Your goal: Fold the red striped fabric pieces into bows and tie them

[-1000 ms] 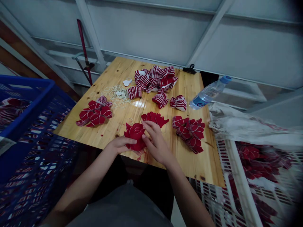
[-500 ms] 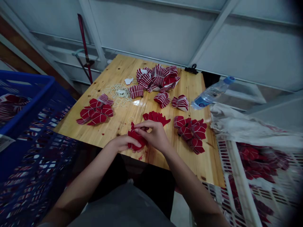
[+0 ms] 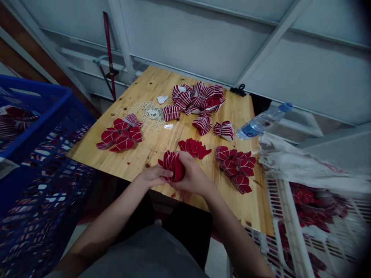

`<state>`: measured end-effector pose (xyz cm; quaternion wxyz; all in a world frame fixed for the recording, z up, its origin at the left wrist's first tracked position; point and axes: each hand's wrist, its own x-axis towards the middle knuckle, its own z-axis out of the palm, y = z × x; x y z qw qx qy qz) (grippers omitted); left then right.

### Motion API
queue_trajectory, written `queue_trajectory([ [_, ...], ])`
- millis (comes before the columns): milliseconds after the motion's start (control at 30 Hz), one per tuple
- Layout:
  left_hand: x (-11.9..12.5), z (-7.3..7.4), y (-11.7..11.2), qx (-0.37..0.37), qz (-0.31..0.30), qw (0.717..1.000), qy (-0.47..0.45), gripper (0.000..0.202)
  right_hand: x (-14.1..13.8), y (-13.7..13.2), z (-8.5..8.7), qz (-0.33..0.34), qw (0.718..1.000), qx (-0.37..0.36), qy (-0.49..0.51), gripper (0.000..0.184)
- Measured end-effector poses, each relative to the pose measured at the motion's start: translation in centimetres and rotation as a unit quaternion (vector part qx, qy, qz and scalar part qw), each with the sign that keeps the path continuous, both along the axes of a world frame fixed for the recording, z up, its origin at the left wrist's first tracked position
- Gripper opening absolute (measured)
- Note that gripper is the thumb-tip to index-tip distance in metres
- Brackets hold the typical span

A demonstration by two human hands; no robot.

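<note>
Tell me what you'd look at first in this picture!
The bright red-and-white striped fabric pieces catch your eye first, lying in bunches on the wooden table. Near the table's front edge, the left hand and right hand squeeze one red striped bundle. A big blue plastic crate sits to the table's left.

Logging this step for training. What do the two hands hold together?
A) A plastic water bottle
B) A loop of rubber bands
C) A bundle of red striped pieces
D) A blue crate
C: the left hand and right hand close around a red bundle with white stripes.
</note>
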<state>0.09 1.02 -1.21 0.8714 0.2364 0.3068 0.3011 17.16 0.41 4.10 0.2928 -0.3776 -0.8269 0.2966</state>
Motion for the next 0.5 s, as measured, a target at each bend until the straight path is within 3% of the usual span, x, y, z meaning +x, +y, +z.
queue_trajectory([
  [167, -0.2, 0.6, 0.3, 0.040, -0.046, 0.997, 0.051, 0.053, 0.3, -0.7, -0.5, -0.001, 1.000, -0.021, 0.003, 0.073],
  [267, -0.1, 1.0, 0.2, 0.067, -0.076, 0.995, 0.022, 0.058, 0.0, -1.1, -0.6, -0.045, 0.999, -0.014, 0.011, 0.075],
  [500, 0.3, 0.5, -0.2, 0.132, -0.074, 0.986, 0.068, 0.057, -0.8, -1.7, -1.3, -0.030, 0.999, -0.038, -0.013, 0.087],
])
